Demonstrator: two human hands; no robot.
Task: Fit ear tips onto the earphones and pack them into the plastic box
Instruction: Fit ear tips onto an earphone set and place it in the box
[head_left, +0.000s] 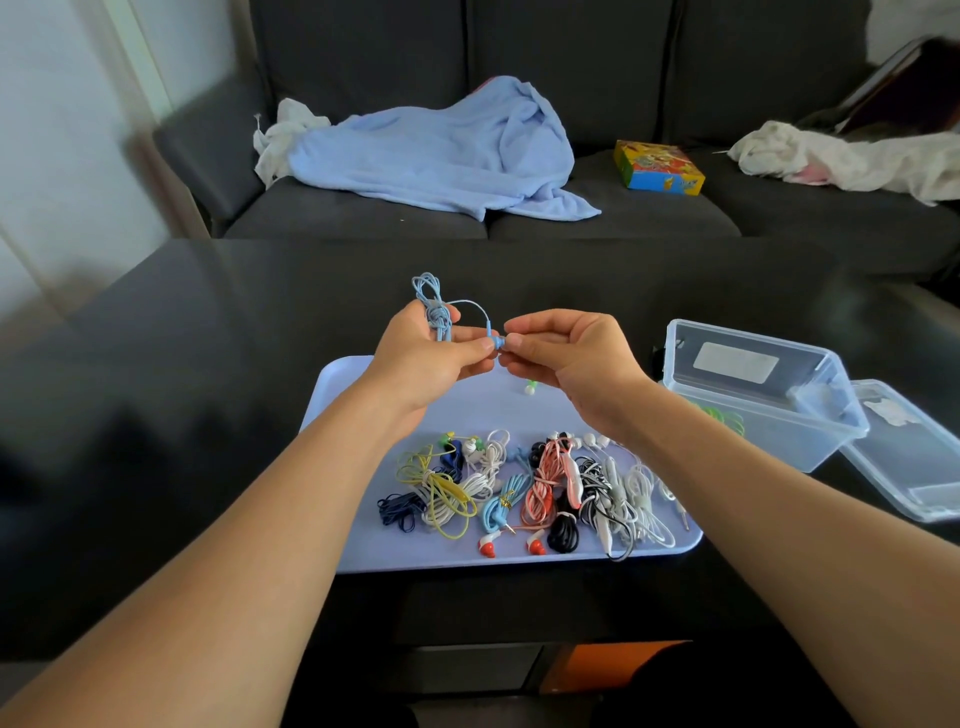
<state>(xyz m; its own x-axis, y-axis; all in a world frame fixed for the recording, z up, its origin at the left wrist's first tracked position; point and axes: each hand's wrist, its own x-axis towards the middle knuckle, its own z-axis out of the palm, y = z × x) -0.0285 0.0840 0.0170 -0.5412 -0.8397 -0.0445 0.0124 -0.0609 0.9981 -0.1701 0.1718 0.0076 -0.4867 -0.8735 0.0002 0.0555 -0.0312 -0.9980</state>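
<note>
Earphones (435, 312), light blue with a knotted cord bundle, sit at frame centre above the tray (343, 387). The left hand (434, 358) grips the bundle and pinches one earbud (497, 344) between thumb and forefinger. The right hand (566, 353) pinches at the bud's tip; whatever ear tip it holds is hidden by the fingertips. More coiled earphones (524, 488), glossy cords in yellow, navy, white, pink and black, lie along the tray's lower part. At centre right the clear plastic box (753, 395) stands open, forearm covering its near corner; green cord shows faintly inside. Its lid (914, 462) lies just right, cut by the frame edge. A small green-white piece (530, 387) on the tray is too blurred to identify.
</note>
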